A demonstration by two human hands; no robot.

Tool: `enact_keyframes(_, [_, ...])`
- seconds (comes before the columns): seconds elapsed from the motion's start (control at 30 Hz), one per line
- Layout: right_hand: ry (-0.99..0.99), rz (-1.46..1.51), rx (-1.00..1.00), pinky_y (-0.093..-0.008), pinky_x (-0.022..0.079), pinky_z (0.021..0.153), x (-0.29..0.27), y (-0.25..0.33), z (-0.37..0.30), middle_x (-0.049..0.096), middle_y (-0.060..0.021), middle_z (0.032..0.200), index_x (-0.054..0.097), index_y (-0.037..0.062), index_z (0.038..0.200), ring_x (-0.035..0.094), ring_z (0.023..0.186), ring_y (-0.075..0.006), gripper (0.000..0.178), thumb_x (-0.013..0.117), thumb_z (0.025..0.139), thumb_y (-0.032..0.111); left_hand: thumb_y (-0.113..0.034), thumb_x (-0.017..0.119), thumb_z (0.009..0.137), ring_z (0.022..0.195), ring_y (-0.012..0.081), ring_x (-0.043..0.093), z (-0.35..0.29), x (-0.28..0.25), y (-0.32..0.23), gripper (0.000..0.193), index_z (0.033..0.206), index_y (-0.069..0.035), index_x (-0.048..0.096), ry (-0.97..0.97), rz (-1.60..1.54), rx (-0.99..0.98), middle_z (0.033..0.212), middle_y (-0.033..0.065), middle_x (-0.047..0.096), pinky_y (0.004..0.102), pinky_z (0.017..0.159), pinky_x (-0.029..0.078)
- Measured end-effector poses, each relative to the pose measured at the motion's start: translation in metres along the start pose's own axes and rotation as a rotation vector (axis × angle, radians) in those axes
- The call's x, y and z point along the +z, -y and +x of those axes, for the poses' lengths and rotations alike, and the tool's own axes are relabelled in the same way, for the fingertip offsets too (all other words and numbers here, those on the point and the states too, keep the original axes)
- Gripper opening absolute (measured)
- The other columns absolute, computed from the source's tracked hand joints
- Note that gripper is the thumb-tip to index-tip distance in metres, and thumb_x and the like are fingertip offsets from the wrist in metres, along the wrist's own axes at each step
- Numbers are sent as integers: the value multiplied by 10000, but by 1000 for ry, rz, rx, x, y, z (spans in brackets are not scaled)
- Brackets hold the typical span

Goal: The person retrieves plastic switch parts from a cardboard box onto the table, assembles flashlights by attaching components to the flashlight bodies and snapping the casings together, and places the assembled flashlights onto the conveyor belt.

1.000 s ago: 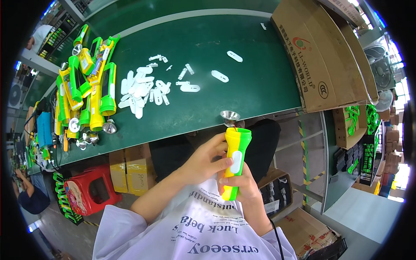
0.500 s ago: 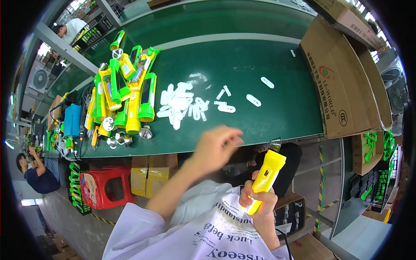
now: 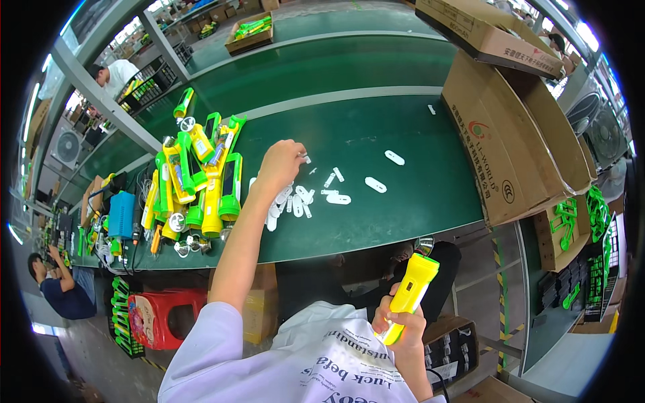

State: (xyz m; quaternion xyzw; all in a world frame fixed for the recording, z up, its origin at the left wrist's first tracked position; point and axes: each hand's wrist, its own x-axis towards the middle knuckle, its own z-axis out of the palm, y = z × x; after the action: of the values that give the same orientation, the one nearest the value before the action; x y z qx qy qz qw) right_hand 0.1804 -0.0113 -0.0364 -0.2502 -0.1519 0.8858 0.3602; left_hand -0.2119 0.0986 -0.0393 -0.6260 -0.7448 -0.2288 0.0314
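My right hand (image 3: 403,325) is closed around the lower part of a yellow flashlight body (image 3: 414,285), held tilted in front of my shirt below the table edge. A silvery reflector (image 3: 424,246) sits at its upper end. My left hand (image 3: 282,164) reaches over the table, its fingers bent and pinched together at the small pale pieces (image 3: 308,160) beyond the white oval plates (image 3: 302,196). What those fingers hold, if anything, is hidden. The hand and forearm cover part of the plate pile.
Yellow and green flashlights (image 3: 211,195) are heaped to the left, with loose reflectors at their near side. Beyond them stands a blue box (image 3: 121,215) among cables. A big cardboard box (image 3: 497,148) borders the table's right end. Below the table is a red stool (image 3: 158,316).
My left hand has moved forward and left, from above the table's front edge to the small pieces by the plates. The right hand still holds the flashlight. The view has shifted.
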Motion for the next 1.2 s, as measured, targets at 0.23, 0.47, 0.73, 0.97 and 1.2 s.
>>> enact_keyframes(0.23, [-52, -81, -5, -359, 457, 469, -4, 3, -2, 501, -105, 659, 456, 67, 1117, 505, 475, -218, 517, 604, 623, 28, -90, 702, 793, 895, 299, 596, 1, 0, -12, 121, 897, -29, 693, -23, 81, 97, 821, 104, 613, 404, 804, 487])
enact_keyframes(0.47, [-35, -53, 37, -363, 443, 491, -4, 0, 0, 511, -107, 690, 464, 62, 1116, 517, 506, -217, 505, 613, 636, 12, -51, 696, 810, 662, 146, 581, -11, -21, -67, 80, 833, -7, 632, 110, -483, -112, 792, 77, 667, 280, 654, 474])
enact_keyframes(0.73, [140, 40, 188, -365, 432, 526, -4, 2, 6, 496, -106, 716, 456, 39, 1140, 493, 532, -211, 509, 600, 654, -6, -84, 850, 717, 605, 57, 505, -90, -28, -161, 253, 838, -39, 633, 492, -1203, 85, 742, 0, 576, 236, 541, 398])
enact_keyframes(0.97, [170, 67, 169, -333, 461, 495, -8, -2, 8, 516, -95, 691, 463, 23, 1096, 517, 509, -194, 453, 618, 672, -20, -73, 791, 756, 663, 148, 647, -119, -19, -188, 129, 825, -28, 692, 570, -1232, -15, 778, 60, 686, 259, 617, 492])
enact_keyframes(1.2, [138, 7, 143, -333, 466, 501, -7, -1, 9, 521, -99, 697, 462, -12, 1053, 526, 520, -199, 412, 621, 673, -7, -42, 753, 815, 675, 138, 608, -135, -10, -203, 81, 880, -7, 718, 287, -1115, 68, 793, 69, 653, 247, 602, 474])
